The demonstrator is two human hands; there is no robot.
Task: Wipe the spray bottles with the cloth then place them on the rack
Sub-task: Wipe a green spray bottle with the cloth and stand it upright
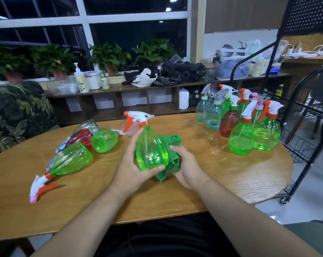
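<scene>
Green spray bottle (151,147) was held above the worktop (101,201), the left hand (131,167) wrapped round its body and the right hand (186,164) gripping a bunched green cloth (172,140) against its side — turning it slowly would likely reach every face before the rack (312,110).

Spray bottles: 14 in all (standing cluster overlaps, so its count is approximate).
- held green bottle (151,151): 1
- lying bottles (70,160), table (175,197) left: 5; 2 green, 1 red, 1 clear, 1 pinkish
- standing bottles (241,140), table right: 8; 1 red, 2 teal, others greenish

Cloth (172,143): 1, green.
Hands: 2; left hand (131,169), right hand (186,164).
Wire rack (305,112): 1.
Potted plants (108,54), sill: 4.
</scene>
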